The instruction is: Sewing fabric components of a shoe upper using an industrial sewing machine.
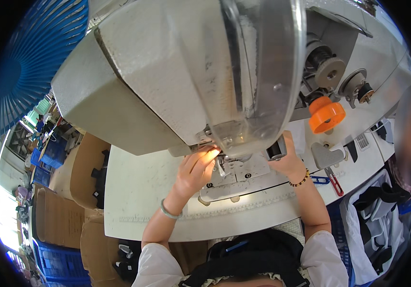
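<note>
A large off-white sewing machine point(155, 71) fills the upper middle, with a clear plastic guard point(275, 86) along its front. My left hand point(196, 170) is closed at the needle area, its fingertips drawn together under a bright lamp. Whatever lies between those fingertips is too small or hidden to make out. To the right of the needle, my right hand point(287, 160) is closed around a dark grey cylindrical piece point(276, 150). Some of its fingers are hidden behind that piece. Between the hands are the metal presser foot point(222, 167) and the needle plate point(248, 176).
The white table point(138, 201) has a ruler strip point(167, 217) near its front edge. Red-handled snips point(334, 184) and a blue tool point(319, 180) lie right of my right wrist. Cardboard boxes point(59, 217) stand left; a bin of fabric pieces point(375, 229) is right. An orange knob point(326, 115) protrudes above.
</note>
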The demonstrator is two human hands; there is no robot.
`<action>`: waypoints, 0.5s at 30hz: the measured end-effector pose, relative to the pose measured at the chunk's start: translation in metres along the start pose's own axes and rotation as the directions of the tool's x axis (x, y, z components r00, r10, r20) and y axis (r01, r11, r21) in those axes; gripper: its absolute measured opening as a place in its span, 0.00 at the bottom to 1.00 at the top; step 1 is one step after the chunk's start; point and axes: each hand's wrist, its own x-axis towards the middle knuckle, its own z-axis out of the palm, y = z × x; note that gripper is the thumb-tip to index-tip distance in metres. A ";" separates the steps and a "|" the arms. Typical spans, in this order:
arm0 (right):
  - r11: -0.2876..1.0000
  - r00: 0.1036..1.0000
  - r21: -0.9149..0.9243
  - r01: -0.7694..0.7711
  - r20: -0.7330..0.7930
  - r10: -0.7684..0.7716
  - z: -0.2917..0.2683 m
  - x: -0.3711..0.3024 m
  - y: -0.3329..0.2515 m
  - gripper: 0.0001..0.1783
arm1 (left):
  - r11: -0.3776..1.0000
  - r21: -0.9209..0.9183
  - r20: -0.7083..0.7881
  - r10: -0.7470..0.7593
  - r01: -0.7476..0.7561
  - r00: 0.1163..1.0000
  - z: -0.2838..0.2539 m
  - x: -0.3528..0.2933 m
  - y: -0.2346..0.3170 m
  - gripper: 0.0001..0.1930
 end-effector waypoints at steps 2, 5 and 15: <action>0.978 0.997 -0.195 0.072 0.016 -0.070 0.000 -0.001 0.001 0.09 | 0.998 -0.040 -0.010 -0.045 0.044 0.999 0.000 0.002 0.002 0.17; 0.969 0.992 -0.215 0.118 -0.018 -0.125 0.002 0.000 -0.003 0.08 | 1.000 0.019 -0.033 -0.006 0.006 0.999 0.001 -0.001 -0.002 0.22; 0.955 0.984 -0.237 0.178 0.059 -0.169 0.005 -0.010 0.005 0.06 | 0.999 0.033 -0.144 0.023 -0.018 0.989 0.007 0.000 -0.006 0.18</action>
